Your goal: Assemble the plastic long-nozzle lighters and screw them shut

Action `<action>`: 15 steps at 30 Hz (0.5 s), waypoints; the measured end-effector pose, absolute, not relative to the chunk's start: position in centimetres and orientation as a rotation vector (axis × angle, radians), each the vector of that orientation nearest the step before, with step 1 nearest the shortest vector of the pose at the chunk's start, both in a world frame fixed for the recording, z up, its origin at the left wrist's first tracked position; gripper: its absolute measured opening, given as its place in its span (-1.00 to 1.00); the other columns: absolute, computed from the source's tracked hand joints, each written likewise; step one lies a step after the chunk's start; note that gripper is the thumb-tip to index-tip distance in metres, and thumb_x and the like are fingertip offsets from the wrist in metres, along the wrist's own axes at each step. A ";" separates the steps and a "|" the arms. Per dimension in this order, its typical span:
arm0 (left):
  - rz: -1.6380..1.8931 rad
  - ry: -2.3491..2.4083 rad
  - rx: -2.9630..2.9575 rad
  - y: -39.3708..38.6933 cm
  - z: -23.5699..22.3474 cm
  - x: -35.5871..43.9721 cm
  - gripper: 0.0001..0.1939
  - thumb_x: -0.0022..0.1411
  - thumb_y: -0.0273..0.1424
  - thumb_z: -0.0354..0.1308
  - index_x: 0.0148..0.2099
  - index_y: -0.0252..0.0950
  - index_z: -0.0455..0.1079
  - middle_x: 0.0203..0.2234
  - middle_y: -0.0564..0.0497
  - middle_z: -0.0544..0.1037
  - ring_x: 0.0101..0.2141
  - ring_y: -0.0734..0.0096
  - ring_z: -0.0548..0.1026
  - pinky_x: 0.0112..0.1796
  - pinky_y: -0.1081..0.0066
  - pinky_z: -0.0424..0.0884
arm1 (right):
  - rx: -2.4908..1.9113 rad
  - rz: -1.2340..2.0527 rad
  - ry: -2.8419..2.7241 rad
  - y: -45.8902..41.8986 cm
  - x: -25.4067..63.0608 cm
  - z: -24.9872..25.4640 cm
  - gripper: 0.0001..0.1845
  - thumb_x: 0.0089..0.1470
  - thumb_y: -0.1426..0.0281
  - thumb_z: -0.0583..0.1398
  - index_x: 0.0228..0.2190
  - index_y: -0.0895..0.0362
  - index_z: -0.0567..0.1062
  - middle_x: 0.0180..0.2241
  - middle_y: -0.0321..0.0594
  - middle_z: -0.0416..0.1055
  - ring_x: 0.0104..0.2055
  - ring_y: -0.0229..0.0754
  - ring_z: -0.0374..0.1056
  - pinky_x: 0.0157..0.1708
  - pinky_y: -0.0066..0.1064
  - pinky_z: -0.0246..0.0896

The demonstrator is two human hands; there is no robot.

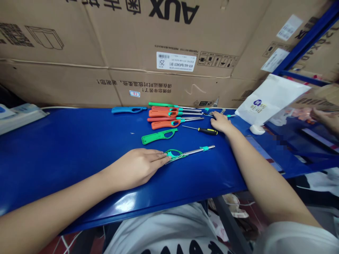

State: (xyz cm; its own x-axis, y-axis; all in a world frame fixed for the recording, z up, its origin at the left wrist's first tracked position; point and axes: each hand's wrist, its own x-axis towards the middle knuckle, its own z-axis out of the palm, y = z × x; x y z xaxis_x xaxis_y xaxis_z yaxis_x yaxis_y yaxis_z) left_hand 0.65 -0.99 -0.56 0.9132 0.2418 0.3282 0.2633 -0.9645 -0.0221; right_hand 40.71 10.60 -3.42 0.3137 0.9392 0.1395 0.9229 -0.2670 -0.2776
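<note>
My left hand [140, 165] lies over the handle of an opened green gas lighter [172, 154], its fingers pressed together on it. The lighter's teal trigger and metal tube [197, 151] point right, with a teal piece near the tip. Most of the handle is hidden under the hand. Above it lies a separate green handle shell [159, 136]. My right hand [221, 122] reaches to the back of the table, fingers apart and bent down, among small metal and teal parts [207, 110]. Beside it is a screwdriver [208, 131] with a black and yellow handle.
Several orange-red lighters [161, 113] and a green one [162, 104] lie in a row. A blue handle shell [128, 110] is left of them. A large cardboard box [127, 77] stands behind the blue table [87, 141]. At right are a white bag [270, 98], a white case [256, 129] and another person's hand [325, 118].
</note>
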 end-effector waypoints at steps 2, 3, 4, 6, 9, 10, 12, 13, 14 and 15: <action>-0.528 -0.411 -3.022 -0.9 -0.7 0.6 -0.61 0.48 -0.49 -0.07 0.19 -0.41 0.46 0.00 -0.16 0.64 -0.02 0.14 0.63 -0.01 0.19 0.60 | -2.279 0.041 -1.680 10.2 40.4 -3.2 -0.46 0.11 0.39 0.11 0.14 0.08 0.47 0.26 -0.02 0.31 0.25 0.26 0.19 0.20 0.20 0.14; -0.541 -0.416 -3.031 -0.8 -0.7 0.5 -0.62 0.48 -0.47 -0.07 0.19 -0.40 0.47 0.00 -0.14 0.64 -0.02 0.15 0.63 -0.01 0.19 0.60 | -2.277 0.024 -1.681 10.1 40.3 -3.0 -0.49 0.10 0.41 0.12 0.09 0.07 0.51 0.23 -0.03 0.34 0.22 0.25 0.21 0.17 0.17 0.18; -0.554 -0.420 -3.041 -0.8 -0.8 0.5 -0.62 0.49 -0.46 -0.07 0.18 -0.39 0.48 0.00 -0.14 0.64 -0.02 0.15 0.63 0.00 0.19 0.60 | -2.277 0.010 -1.680 9.9 40.3 -2.9 -0.53 0.09 0.42 0.13 0.04 0.07 0.55 0.18 -0.03 0.37 0.19 0.24 0.23 0.15 0.14 0.20; -0.568 -0.434 -3.059 -0.7 -0.8 0.5 -0.62 0.50 -0.44 -0.07 0.18 -0.36 0.49 0.01 -0.12 0.64 -0.01 0.17 0.62 0.02 0.20 0.59 | -2.277 -0.011 -1.673 9.8 40.2 -2.7 -0.61 0.09 0.44 0.14 -0.05 0.08 0.59 0.10 0.00 0.41 0.15 0.24 0.24 0.11 0.11 0.22; -0.565 -0.462 -3.089 -0.6 -0.8 0.6 -0.62 0.50 -0.44 -0.06 0.19 -0.30 0.48 0.02 -0.10 0.63 0.01 0.21 0.61 0.05 0.23 0.57 | -2.267 -0.019 -1.667 9.9 40.2 -2.6 -0.68 0.07 0.48 0.17 -0.14 0.13 0.62 0.00 0.04 0.44 0.09 0.18 0.29 0.09 0.02 0.24; -0.559 -0.468 -3.095 -0.5 -0.8 0.6 -0.62 0.50 -0.43 -0.05 0.20 -0.29 0.48 0.02 -0.09 0.63 0.02 0.21 0.61 0.06 0.24 0.56 | -2.259 -0.017 -1.668 10.0 40.3 -2.6 -0.70 0.05 0.50 0.18 -0.17 0.14 0.62 -0.04 0.03 0.46 0.06 0.15 0.31 0.08 -0.03 0.25; -0.545 -0.476 -3.108 -0.4 -0.7 0.5 -0.62 0.49 -0.43 -0.05 0.20 -0.27 0.48 0.03 -0.07 0.63 0.03 0.22 0.60 0.07 0.25 0.55 | -2.237 -0.015 -1.668 10.0 40.3 -2.7 -0.74 0.02 0.51 0.20 -0.22 0.15 0.61 -0.10 0.01 0.48 0.01 0.09 0.34 0.06 -0.09 0.27; -0.537 -0.483 -3.117 -0.4 -0.7 0.5 -0.63 0.49 -0.43 -0.04 0.20 -0.26 0.49 0.03 -0.07 0.63 0.04 0.22 0.60 0.07 0.24 0.55 | -2.223 -0.017 -1.666 10.0 40.3 -2.8 -0.76 0.02 0.51 0.21 -0.24 0.15 0.60 -0.11 -0.01 0.48 0.00 0.07 0.34 0.05 -0.10 0.27; -0.526 -0.497 -3.130 -0.3 -0.6 0.4 -0.63 0.48 -0.43 -0.03 0.19 -0.25 0.49 0.03 -0.06 0.63 0.04 0.21 0.60 0.07 0.23 0.55 | -2.210 -0.020 -1.664 10.0 40.3 -2.8 -0.77 0.01 0.51 0.21 -0.25 0.14 0.59 -0.12 -0.02 0.49 0.00 0.07 0.34 0.05 -0.10 0.26; -0.512 -0.522 -3.145 -0.3 -0.6 0.4 -0.63 0.48 -0.42 -0.02 0.19 -0.23 0.49 0.03 -0.05 0.63 0.04 0.20 0.60 0.07 0.21 0.55 | -2.196 -0.023 -1.661 9.9 40.3 -2.7 -0.78 0.00 0.51 0.21 -0.26 0.14 0.57 -0.13 -0.03 0.50 -0.01 0.07 0.35 0.05 -0.08 0.25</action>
State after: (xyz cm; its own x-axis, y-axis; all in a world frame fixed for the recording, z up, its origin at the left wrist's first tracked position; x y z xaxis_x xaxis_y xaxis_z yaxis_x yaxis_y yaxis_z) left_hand 0.39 -0.26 -0.59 0.8978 0.3281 0.2939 0.3004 -0.9440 0.1364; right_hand 40.26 9.91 -2.74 0.2994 0.9232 0.2411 0.9295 -0.2251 -0.2921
